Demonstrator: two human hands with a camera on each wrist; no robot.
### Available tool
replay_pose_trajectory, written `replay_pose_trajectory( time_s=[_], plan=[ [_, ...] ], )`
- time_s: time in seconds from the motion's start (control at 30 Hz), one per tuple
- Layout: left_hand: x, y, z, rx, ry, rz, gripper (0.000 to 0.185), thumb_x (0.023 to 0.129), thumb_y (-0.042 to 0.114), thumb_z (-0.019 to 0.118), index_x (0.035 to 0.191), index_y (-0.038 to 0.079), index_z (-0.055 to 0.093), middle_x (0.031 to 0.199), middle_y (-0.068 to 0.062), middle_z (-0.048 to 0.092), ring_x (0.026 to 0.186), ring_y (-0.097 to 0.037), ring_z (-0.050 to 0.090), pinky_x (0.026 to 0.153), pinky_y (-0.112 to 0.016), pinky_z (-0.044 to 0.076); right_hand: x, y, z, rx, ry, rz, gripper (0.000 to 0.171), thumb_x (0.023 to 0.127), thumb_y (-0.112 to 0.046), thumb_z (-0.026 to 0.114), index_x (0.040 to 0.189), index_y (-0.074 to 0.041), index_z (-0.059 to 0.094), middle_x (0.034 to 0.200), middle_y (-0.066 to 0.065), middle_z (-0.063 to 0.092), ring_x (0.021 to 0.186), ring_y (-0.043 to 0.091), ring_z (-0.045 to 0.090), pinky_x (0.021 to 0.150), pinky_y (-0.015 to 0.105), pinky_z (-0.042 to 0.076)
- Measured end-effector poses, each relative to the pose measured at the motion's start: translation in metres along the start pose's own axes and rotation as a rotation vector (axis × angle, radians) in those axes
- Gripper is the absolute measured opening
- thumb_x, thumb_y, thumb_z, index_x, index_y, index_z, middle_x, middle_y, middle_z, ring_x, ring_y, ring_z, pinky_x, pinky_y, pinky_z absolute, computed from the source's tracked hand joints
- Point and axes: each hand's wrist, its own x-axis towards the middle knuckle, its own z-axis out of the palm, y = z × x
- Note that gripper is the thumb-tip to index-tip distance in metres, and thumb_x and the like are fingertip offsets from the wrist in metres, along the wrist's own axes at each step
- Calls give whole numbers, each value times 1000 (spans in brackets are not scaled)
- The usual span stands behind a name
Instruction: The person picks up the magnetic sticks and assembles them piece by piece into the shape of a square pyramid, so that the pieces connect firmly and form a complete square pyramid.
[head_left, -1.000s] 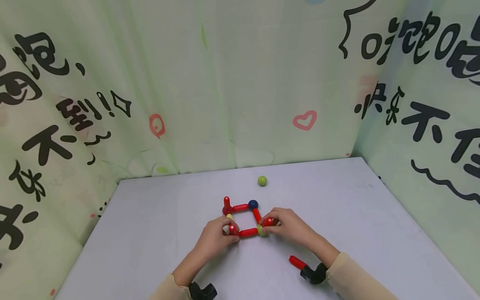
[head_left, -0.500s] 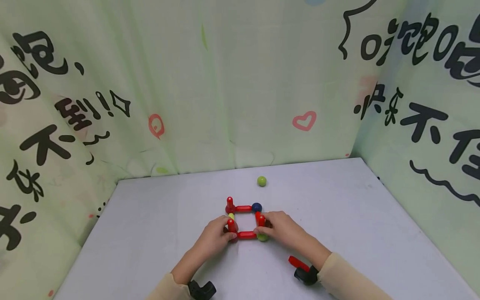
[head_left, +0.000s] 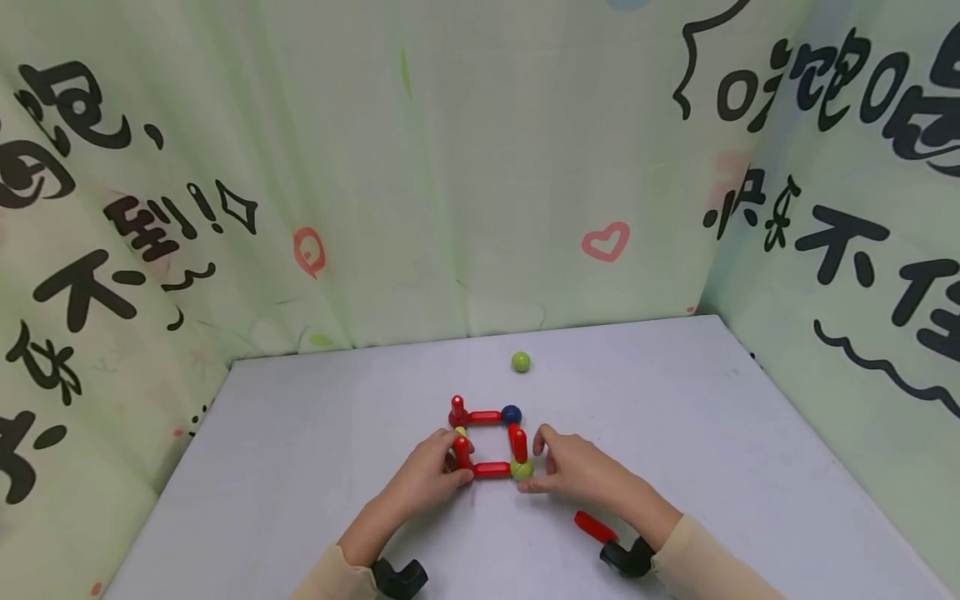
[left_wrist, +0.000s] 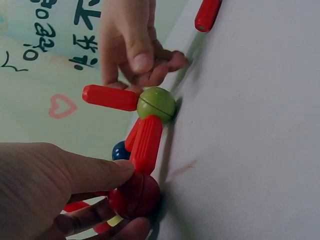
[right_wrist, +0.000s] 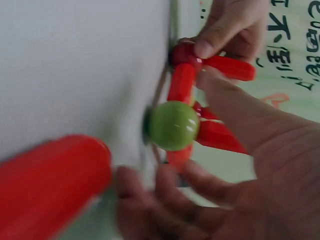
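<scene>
A grey table [head_left: 675, 433] fills the space between printed cloth walls [head_left: 420, 167], and near its middle sits a square frame [head_left: 487, 442] of red rods joined by balls, with red rods standing up at three of its corners. A loose green ball [head_left: 521, 362] lies well behind it, and a spare red rod [head_left: 595, 526] lies near the right wrist.

The left hand [head_left: 427, 475] pinches the red ball [left_wrist: 135, 195] at the near-left corner, thumb and fingers curled round it, steadying the frame. The right hand [head_left: 577, 468] hovers just beside the green corner ball [head_left: 522, 469], fingers apart and holding nothing; whether a fingertip brushes the ball I cannot tell.

The upright rod [head_left: 518, 444] on that green ball leans a little. To do this step well, I would judge the left hand should keep the base pinned flat while the right nudges that rod straight from the side, gently, since joints like these probably slip under a firm push.
</scene>
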Motion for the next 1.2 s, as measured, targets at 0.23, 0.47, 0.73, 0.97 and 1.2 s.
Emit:
replay_pose_trajectory(
  time_s=[0.23,0.47,0.73,0.97,1.2],
  plan=[
    [1,-6,-1,-4,0,-42,51,82,18,87,126,3,65,112,-9,58,95,-18,60,78,-31,60,-27,12,-14,-145,-159,87,36,74,-20,93,87,-15,61,72,2,58,65,17,53,62,31,40],
    [4,-9,-2,27,-22,-50,51,80,21,89,122,6,65,112,-9,58,96,-19,58,77,-32,60,-26,22,-19,-66,-116,43,23,79,-7,85,80,-14,63,69,1,59,61,16,54,59,28,42],
    [6,-6,-5,76,-109,-83,51,80,22,88,125,9,66,107,-7,57,91,-19,54,71,-31,55,2,15,-28,129,190,-11,19,89,-11,80,100,-12,65,91,1,66,72,15,59,67,29,54],
    [8,-7,0,108,-95,-60,40,80,20,86,113,13,64,100,-4,56,87,-17,54,69,-29,53,33,4,-28,264,348,-86,20,94,-11,75,112,-10,65,108,7,69,83,24,73,75,32,61],
    [8,-5,1,96,-88,-56,38,81,20,87,111,15,64,100,-3,55,88,-17,54,70,-30,52,54,-6,-21,277,389,-103,25,93,-11,76,116,-11,67,114,6,69,88,19,72,79,33,61]
  ],
)
